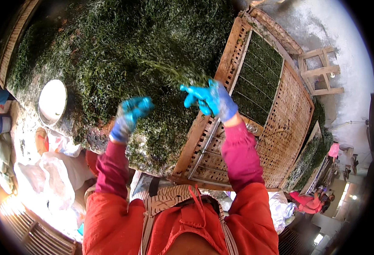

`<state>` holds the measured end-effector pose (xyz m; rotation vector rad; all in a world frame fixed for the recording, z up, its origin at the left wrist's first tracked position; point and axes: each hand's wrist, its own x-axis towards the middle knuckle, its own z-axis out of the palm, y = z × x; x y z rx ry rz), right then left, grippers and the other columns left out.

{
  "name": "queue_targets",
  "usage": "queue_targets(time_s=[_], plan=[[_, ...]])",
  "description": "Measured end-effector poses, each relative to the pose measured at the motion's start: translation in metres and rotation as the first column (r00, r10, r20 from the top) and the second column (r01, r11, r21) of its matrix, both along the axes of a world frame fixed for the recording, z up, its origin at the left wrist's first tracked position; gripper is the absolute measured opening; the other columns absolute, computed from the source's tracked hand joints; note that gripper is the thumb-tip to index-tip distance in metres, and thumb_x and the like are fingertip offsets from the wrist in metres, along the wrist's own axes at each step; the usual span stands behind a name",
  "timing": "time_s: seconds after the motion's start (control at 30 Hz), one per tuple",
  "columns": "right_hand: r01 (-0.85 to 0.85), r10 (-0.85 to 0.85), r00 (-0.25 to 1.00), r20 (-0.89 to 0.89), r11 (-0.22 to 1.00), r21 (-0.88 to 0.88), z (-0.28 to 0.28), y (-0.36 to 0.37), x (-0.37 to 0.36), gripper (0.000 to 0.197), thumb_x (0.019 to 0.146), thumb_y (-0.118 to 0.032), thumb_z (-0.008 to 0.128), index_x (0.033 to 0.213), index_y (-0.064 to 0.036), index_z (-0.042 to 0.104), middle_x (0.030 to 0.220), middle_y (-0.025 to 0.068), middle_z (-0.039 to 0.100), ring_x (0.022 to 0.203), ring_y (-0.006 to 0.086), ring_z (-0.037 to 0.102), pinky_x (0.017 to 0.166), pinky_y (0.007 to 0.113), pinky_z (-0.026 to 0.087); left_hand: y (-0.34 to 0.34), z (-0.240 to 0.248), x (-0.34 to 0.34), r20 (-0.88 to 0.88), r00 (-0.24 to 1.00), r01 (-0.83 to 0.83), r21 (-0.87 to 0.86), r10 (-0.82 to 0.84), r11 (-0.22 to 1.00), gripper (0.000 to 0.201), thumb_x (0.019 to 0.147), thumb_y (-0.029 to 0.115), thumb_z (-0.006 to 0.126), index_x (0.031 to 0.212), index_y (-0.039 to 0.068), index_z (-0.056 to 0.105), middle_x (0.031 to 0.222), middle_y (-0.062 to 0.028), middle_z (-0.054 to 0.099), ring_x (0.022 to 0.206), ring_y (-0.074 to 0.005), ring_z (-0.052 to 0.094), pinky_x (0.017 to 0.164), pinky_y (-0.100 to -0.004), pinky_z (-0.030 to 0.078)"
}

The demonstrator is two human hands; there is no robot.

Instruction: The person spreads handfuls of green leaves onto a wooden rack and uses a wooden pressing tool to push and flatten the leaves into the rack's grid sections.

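Observation:
A broad heap of dark green, stringy leafy matter that looks like seaweed spreads in front of me. My left hand, in a wet blue glove, is over its near part with the fingers curled together; what they hold, if anything, is hidden. My right hand, gloved the same way, is beside the heap's right edge with its fingers apart. Blurred lighter green strands show just beyond both hands. To the right, a perforated woven panel in a wooden frame carries a rectangular, wire-crossed layer of the green matter.
A white round basin rests on the heap's left side. White sacks are at the lower left. A wooden stand leans by the wall at the far right. Another person in red is in the distance on the right.

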<state>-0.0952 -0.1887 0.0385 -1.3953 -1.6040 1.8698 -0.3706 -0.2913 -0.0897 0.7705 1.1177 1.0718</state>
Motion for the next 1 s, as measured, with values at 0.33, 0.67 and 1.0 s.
queue_targets(time_s=[0.33,0.67,1.0], plan=[[0.044,-0.069,0.997,-0.033,0.869,-0.493,-0.052,-0.249,0.115,0.031,0.096,-0.024,0.076,0.123,-0.0125,0.068,0.08,0.0005,0.074,0.048,0.0063,0.051,0.042,0.025,0.039,-0.127,0.021,0.202,0.833,0.551,0.372,-0.197,-0.045,0.907,0.055,0.106,0.029,0.062,0.15,-0.001,0.047,0.104,-0.011,0.074,0.102,-0.0269,0.071,0.093,-0.0411,0.058],[0.318,-0.358,0.892,-0.278,0.931,-0.178,-0.038,-0.194,0.207,0.047,0.094,-0.029,0.079,0.121,0.0065,0.066,0.085,0.0093,0.075,0.061,0.0145,0.069,0.044,0.025,0.049,-0.041,0.072,0.25,0.663,0.748,0.007,0.048,-0.037,0.999,0.044,0.1,0.022,0.069,0.137,-0.001,0.06,0.093,-0.0085,0.074,0.09,-0.0258,0.075,0.082,-0.0404,0.063],[-0.014,-0.06,0.828,0.557,0.992,0.128,-0.071,-0.125,0.281,0.056,0.095,-0.036,0.077,0.131,0.0051,0.065,0.085,0.0144,0.077,0.062,0.0167,0.071,0.054,0.03,0.056,-0.003,0.008,0.238,-0.725,0.476,0.136,0.621,0.499,0.772,0.072,0.093,0.021,0.078,0.154,0.003,0.043,0.159,-0.0203,0.045,0.141,-0.0316,0.05,0.112,-0.0392,0.051]])
